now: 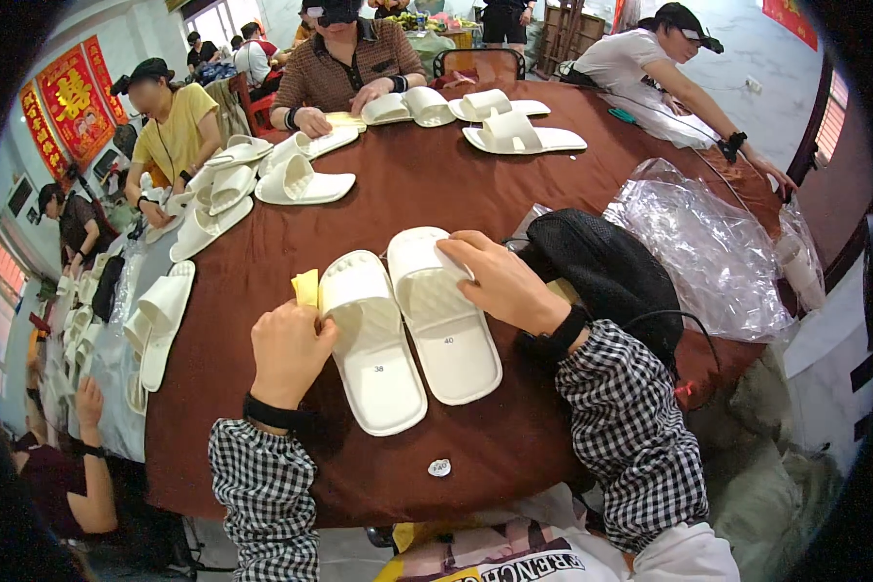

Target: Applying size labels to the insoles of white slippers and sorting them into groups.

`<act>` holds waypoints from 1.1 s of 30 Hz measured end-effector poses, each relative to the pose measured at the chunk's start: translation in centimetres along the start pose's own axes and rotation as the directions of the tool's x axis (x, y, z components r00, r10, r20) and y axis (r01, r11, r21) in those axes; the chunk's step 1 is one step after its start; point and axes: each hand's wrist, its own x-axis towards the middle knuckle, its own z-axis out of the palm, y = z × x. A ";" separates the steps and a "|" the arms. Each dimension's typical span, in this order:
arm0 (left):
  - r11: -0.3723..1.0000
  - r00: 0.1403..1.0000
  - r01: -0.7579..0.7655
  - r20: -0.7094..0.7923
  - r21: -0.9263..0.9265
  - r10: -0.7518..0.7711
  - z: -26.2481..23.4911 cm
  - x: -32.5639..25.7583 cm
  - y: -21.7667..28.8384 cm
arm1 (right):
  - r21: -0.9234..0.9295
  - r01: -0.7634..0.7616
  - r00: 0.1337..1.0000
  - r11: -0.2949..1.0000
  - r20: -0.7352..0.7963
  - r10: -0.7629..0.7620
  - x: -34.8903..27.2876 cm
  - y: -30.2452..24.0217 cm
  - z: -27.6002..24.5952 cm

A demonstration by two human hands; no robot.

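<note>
Two white slippers lie side by side, soles up, on the brown table (pixel 427 184) in front of me. My left hand (pixel 286 354) rests against the left slipper (pixel 371 339) and pinches a small yellow piece (pixel 306 287) at its edge. My right hand (pixel 500 281) lies over the toe end of the right slipper (pixel 441 310), fingers curled on its rim. Both of my sleeves are black-and-white checked, with black wrist bands.
A black mesh bag (pixel 606 267) lies right of my right hand, with crumpled clear plastic bags (pixel 708 247) beyond it. More white slippers (pixel 301 179) sit at the far and left sides, where several other people work. A small white tag (pixel 439 468) lies near the front edge.
</note>
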 end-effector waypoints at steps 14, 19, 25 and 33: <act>0.999 0.993 -0.005 -0.120 -0.051 -0.001 0.9 -0.2 -0.3 | 0.041 0.020 0.999 0.999 -0.034 -0.019 -1.4 -5.0 -2.8; 0.996 0.998 0.017 -0.054 -0.090 -0.022 0.8 -0.4 -0.8 | -0.097 0.160 0.983 0.982 0.107 -0.150 -3.0 -5.8 -1.2; 0.992 0.997 -0.001 -0.076 -0.124 -0.008 0.6 -0.3 -0.8 | -0.223 0.287 0.936 0.932 0.271 -0.224 -3.2 -6.0 -1.7; 0.990 0.999 0.022 -0.037 -0.138 -0.028 1.1 -0.3 -1.0 | -0.061 0.417 0.880 0.907 0.278 -0.386 -1.7 -8.0 0.2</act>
